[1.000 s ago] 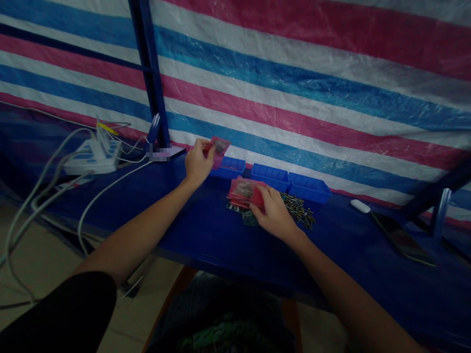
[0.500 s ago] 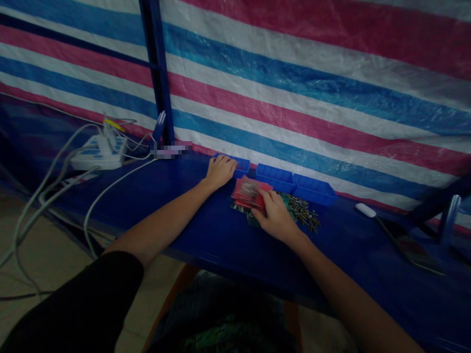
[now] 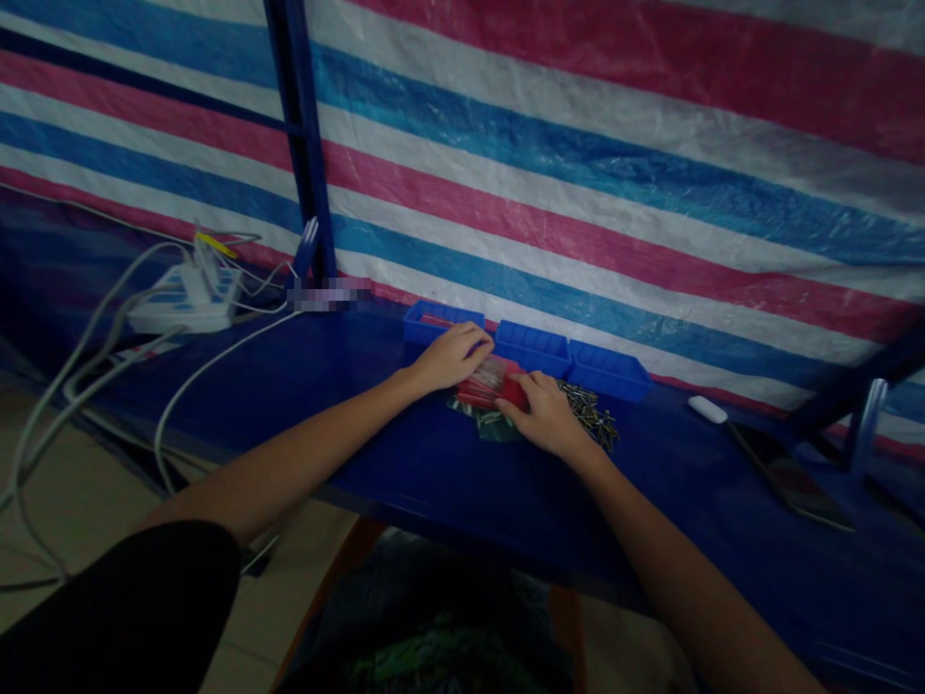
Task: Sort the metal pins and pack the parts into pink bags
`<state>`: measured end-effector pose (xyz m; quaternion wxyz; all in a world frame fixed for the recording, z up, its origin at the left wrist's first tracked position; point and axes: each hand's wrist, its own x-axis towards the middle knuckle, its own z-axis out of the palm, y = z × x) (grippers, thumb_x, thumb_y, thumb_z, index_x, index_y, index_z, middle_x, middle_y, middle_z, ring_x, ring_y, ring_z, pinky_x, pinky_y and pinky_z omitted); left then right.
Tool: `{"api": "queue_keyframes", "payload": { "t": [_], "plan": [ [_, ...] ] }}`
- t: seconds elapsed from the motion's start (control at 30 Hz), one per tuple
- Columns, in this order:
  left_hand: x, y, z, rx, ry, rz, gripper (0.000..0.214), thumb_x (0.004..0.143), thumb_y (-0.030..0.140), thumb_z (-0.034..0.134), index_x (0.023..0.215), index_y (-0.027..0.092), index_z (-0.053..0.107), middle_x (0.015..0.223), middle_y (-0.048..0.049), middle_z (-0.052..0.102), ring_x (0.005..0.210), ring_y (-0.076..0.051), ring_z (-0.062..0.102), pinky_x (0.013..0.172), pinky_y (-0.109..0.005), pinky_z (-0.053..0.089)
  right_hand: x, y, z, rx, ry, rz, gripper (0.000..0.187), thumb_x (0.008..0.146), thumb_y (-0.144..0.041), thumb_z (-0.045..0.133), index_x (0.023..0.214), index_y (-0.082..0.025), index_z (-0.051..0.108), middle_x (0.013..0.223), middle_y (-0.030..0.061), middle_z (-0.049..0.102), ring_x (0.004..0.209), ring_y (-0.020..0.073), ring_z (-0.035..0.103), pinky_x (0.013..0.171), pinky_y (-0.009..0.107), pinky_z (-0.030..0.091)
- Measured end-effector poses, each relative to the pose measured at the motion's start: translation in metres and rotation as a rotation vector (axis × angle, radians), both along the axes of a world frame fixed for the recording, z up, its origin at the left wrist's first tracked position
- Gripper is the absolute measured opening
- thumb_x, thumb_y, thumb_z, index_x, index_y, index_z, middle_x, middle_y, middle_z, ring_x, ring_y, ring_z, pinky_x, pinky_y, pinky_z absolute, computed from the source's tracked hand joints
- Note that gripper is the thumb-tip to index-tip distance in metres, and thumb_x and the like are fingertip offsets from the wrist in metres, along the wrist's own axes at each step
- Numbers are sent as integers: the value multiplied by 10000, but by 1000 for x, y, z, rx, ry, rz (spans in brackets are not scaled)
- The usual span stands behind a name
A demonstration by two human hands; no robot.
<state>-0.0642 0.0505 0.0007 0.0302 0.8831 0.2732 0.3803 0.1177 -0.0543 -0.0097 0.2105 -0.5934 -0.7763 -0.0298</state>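
A small stack of red plastic bags (image 3: 473, 393), with a clear, shiny part on top, lies on the blue table over a dark green piece (image 3: 498, 427). My left hand (image 3: 455, 357) reaches its far left side, fingers curled together at the red bag's edge; its fingertips are partly hidden. From the right, my right hand (image 3: 543, 413) grips the red bag between thumb and fingers. Beside the right hand lies a heap of loose metal screws or pins (image 3: 596, 419), too small to tell apart. Just behind my left hand stands a blue bin (image 3: 423, 328) with something red inside.
Two more blue bins (image 3: 533, 349) (image 3: 608, 371) line the table's back edge. A phone (image 3: 787, 472) and a white oval case (image 3: 706, 410) lie at the right. At the left sits a power strip (image 3: 184, 304) with trailing white cables (image 3: 209, 371). A striped sheet (image 3: 578, 173) hangs behind.
My left hand has left the left bin and come right and nearer, onto the red bag. My right hand stays at the bag's right side. The view has shifted slightly.
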Motion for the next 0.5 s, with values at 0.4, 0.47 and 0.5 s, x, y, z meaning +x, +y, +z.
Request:
{"api": "queue_keyframes", "payload": {
  "t": [0.4,0.47,0.5],
  "plan": [
    [3,2,-8,-87,116,-78,332,947,314,318,973,175,618,960,-62,663,921,-174,582,839,-313,424,-9,-9,5,129,-63,-37,431,845,-418,543,1241,-249,558,1126,123,568,1064,286,489,866,420,411],
    [3,-1,-6,-94,122,-94,357,951,305,290,984,180,623,975,-63,668,939,-175,581,854,-317,417,-9,-7,4,191,-22,-14,317,873,-373,510,1140,-252,632,1101,107,588,1037,268,504,859,401,417],
    [3,-2,-5,-103,119,-101,376,955,301,271,990,182,625,985,-64,670,949,-175,581,863,-318,414,-8,-6,5,218,1,-5,284,888,-345,485,1088,-243,658,1058,100,609,1008,258,519,853,391,421]
  ]
}}
